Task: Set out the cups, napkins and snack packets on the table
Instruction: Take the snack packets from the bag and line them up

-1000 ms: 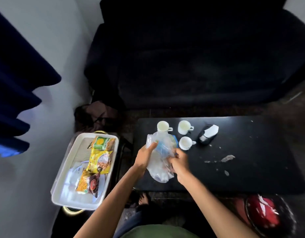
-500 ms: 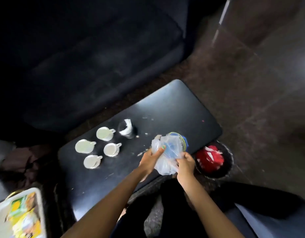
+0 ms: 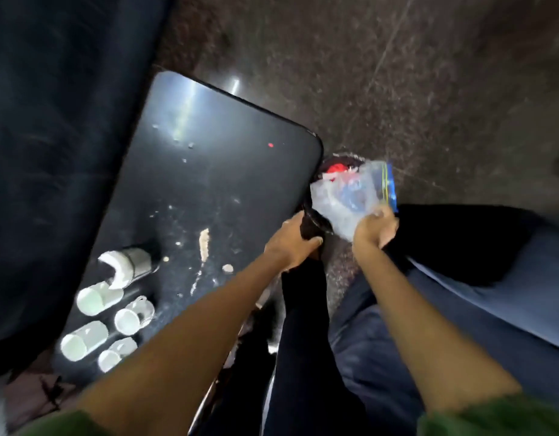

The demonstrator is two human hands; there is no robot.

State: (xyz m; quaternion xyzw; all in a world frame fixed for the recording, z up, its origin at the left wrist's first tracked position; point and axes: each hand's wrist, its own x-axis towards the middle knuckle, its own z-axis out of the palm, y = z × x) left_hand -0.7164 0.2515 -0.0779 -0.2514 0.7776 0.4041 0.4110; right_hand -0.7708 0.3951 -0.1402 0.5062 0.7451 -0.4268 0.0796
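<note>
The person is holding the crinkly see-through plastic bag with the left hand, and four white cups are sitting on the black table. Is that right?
Not quite. The head view shows the right hand gripping the crinkly see-through plastic bag, held out past the table's edge. The left hand holds something dark instead. The four white cups do sit on the black table.

Right hand (image 3: 375,229) grips bag (image 3: 350,196) — beside table (image 3: 209,171).

Plastic bag (image 3: 350,199) now off the table (image 3: 209,184), over the bin (image 3: 334,166) past its corner; right hand (image 3: 374,228) alone holds it, left hand (image 3: 292,243) grips dark bin liner.
</note>
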